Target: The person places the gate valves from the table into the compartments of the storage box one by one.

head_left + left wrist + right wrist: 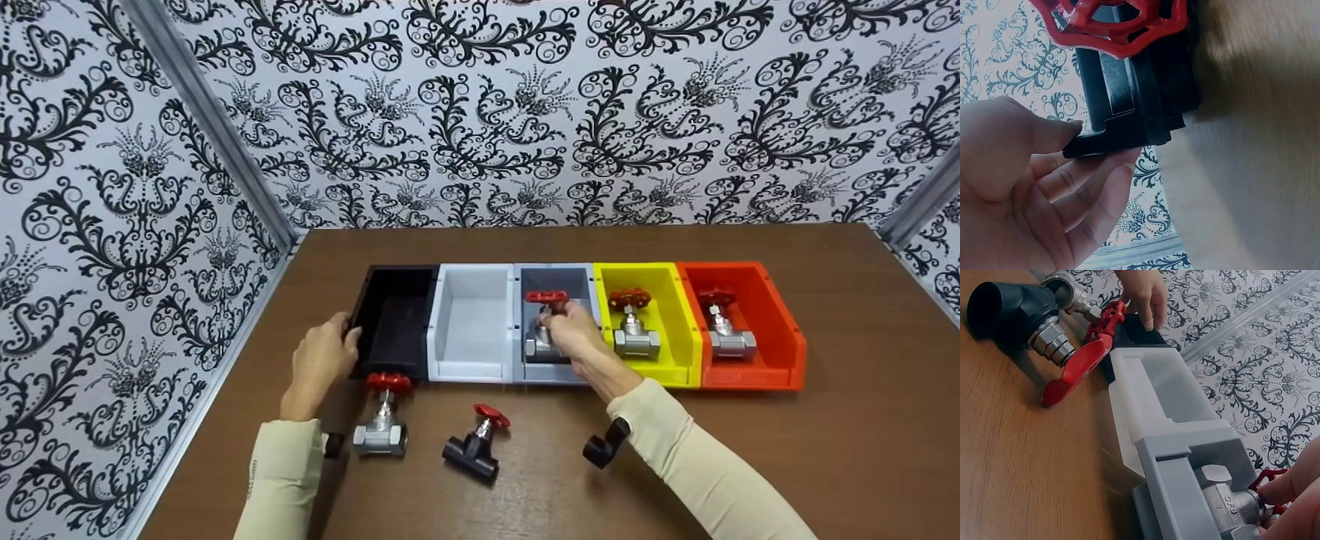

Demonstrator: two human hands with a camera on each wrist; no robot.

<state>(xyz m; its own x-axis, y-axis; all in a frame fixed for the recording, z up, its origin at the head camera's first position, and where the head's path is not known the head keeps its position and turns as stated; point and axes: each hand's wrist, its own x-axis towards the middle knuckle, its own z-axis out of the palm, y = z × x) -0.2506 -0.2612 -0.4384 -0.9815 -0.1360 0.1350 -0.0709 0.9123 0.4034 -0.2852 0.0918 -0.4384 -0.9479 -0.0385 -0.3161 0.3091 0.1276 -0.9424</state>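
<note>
My left hand [321, 363] pinches the left side wall of the black bin [399, 319] between thumb and fingers. In the left wrist view, the thumb lies over the rim and the fingers are on the outside. My right hand [577, 336] holds a metal gate valve [537, 349] with a red handwheel [546, 296] inside the grey bin [556, 276]. The thumb and fingers are around its neck, below the wheel. In the right wrist view, the valve's steel body [1226, 506] sits low between the bin's walls.
A white bin [472, 315] stands between black and grey. The yellow bin [684, 367] and orange bin [780, 349] each hold a similar valve. In front stand another steel valve [381, 436] and a black-bodied valve [474, 454] with a red wheel. Patterned walls [525, 112] enclose the table.
</note>
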